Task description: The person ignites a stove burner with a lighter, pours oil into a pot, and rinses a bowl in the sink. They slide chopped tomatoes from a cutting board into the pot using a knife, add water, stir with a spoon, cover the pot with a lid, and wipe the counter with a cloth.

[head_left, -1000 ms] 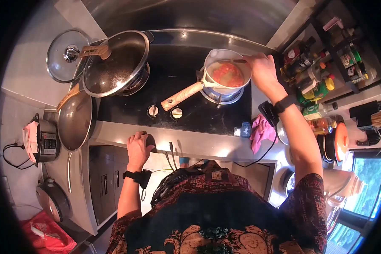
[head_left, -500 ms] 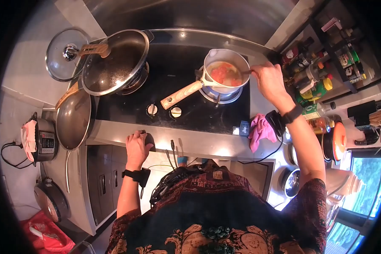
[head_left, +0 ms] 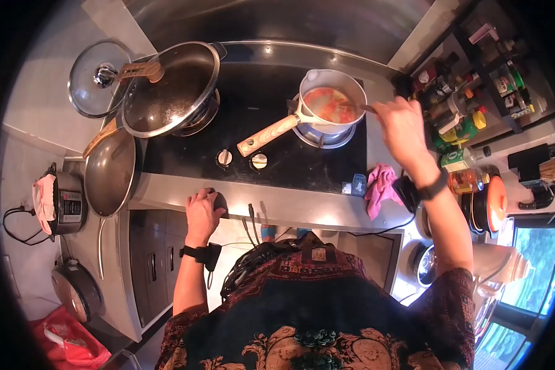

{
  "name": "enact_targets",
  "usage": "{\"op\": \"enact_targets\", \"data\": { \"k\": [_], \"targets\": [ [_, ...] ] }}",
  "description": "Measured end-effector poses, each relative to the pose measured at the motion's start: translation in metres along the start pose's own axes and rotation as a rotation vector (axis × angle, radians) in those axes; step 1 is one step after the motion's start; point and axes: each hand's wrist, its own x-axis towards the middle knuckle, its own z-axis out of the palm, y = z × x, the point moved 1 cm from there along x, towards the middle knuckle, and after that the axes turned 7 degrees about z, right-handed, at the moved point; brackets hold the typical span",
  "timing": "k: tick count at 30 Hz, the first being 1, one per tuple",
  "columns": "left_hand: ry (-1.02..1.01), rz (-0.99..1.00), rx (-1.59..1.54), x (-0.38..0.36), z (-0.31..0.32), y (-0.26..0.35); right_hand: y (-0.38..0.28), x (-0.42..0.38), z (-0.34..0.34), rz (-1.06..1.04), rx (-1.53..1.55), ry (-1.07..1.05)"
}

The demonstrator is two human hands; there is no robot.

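Observation:
A small light saucepan (head_left: 309,116) with a wooden handle sits on the right burner, holding orange-red food (head_left: 332,105) in liquid. Beside its right rim my right hand (head_left: 404,131) has its fingers pinched round the end of a thin dark utensil (head_left: 369,108); the rest of the utensil is hard to make out. My left hand (head_left: 203,216) rests at the counter's front edge, fingers curled over a small dark object (head_left: 220,202) that I cannot identify. Two stove knobs (head_left: 259,161) lie between that hand and the saucepan.
A large wok (head_left: 166,92) under a glass lid stands on the left burner, a frying pan (head_left: 109,172) beside it. Near the right front edge lie a pink cloth (head_left: 382,190) and a blue box (head_left: 358,185). Bottles (head_left: 465,159) line the right side, and a rice cooker (head_left: 69,206) stands left.
My right hand has moved slightly right and down, away from the saucepan's rim. The red food in the saucepan has shifted and spread. My left hand has stayed in place.

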Motion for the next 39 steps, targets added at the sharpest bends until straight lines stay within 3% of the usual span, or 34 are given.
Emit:
{"op": "enact_targets", "data": {
  "k": [7,10,14,21,27,39],
  "targets": [
    [-0.007,-0.001,0.000,0.001,0.002,-0.001,0.005,-0.070,-0.011,0.306,0.343,0.239],
    [-0.011,-0.004,0.007,0.001,0.003,-0.001,-0.006,-0.096,0.015,0.637,0.715,0.289],
    [-0.008,-0.009,0.025,0.000,0.006,-0.001,-0.012,-0.115,0.051,0.765,1.317,0.473],
    [-0.017,0.005,-0.002,0.003,0.006,-0.001,-0.007,-0.111,0.041,0.893,1.512,0.405],
    [-0.033,-0.020,-0.017,0.004,0.007,0.000,-0.002,-0.112,0.043,0.786,1.706,0.551],
    [-0.013,-0.038,-0.018,0.006,0.007,0.003,0.001,-0.118,0.025,0.741,1.512,0.558]
  ]
}}
